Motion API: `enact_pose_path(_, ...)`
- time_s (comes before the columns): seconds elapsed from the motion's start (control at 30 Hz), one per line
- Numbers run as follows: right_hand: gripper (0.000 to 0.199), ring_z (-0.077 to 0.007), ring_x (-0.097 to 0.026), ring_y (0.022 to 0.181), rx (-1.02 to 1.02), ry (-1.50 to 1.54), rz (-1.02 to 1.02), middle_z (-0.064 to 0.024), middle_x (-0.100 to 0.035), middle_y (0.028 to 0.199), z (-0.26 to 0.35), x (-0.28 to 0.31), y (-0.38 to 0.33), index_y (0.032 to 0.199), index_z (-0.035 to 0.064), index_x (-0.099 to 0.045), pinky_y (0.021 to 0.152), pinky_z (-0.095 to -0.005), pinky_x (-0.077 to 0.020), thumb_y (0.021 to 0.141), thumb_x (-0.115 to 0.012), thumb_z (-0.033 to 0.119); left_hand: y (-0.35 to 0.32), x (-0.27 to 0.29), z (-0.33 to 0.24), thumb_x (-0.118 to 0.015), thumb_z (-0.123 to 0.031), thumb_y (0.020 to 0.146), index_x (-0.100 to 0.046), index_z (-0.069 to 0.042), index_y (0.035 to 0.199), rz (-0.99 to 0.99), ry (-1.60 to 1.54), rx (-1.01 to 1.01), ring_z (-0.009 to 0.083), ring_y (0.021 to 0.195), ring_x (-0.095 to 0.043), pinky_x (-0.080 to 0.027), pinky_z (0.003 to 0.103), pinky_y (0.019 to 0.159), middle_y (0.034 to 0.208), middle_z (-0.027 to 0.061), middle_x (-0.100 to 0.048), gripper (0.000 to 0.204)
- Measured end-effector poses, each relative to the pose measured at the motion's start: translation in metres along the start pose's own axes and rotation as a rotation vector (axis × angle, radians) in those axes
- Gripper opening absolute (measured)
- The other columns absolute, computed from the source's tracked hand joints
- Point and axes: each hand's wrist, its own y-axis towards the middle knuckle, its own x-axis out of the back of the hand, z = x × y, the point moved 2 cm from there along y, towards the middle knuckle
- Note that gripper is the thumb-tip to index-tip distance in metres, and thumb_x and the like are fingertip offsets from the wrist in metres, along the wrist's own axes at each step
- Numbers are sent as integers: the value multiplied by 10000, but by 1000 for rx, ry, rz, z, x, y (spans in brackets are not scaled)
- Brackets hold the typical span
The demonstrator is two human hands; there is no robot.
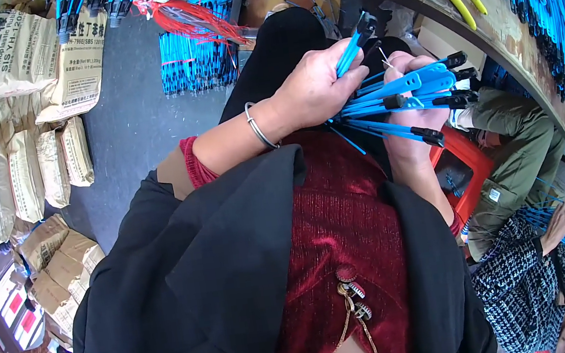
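Above the person's lap, against a dark red ribbed garment [344, 211] and black jacket [223, 270]: one fanned bundle of blue plastic straps [394, 101], thin, flat, each tipped with a black end piece. Right hand [414, 137] closed around the bundle from below; left hand [317, 90], with a metal bangle [258, 128] at the wrist, has its fingers curled, pinching a single blue strap [350, 53] at the top. Beyond, on the grey floor [139, 117]: more blue straps [200, 62], stacked tan paper sacks [31, 167].
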Motion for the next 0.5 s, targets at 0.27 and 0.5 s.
enact_pose_path(0.27, 127, -88, -517, 696, -11, -66, -27, -44, -539, 828, 7, -4, 1, 855, 11, -507, 628, -221, -434, 784, -589, -54, 1, -2, 0, -566, -111, 839, -451, -4, 815, -14, 71, -67, 290, 552, -518, -423, 348, 545, 636, 144, -528, 159)
enact_pose_path(0.5, 157, -91, -514, 777, -6, -170, -54, -38, -554, 890, 6, -2, -6, 914, 38, -503, 703, -232, -422, 805, -606, -7, -2, -4, -2, -563, -106, 838, -453, -4, 812, -38, 55, -23, 315, 566, -531, -424, 357, 543, 640, 158, -530, 152)
